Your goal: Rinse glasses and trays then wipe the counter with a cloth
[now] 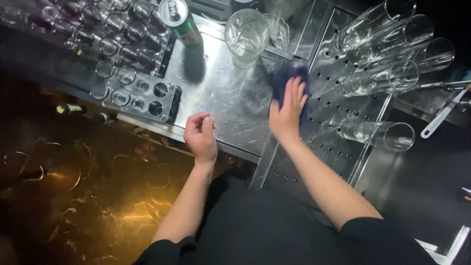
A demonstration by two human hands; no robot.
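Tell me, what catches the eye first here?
The right hand presses a dark cloth flat on the steel counter. The left hand hovers curled and empty at the counter's near edge. Tall glasses crowd the perforated tray at right.

Two bare forearms, no watch, rings or gloves seen. Left hand (200,135) and right hand (287,110) uncovered, nails short and plain. Black sleeves (365,230) end near the elbows; black top and dark clothing below, no markings visible.
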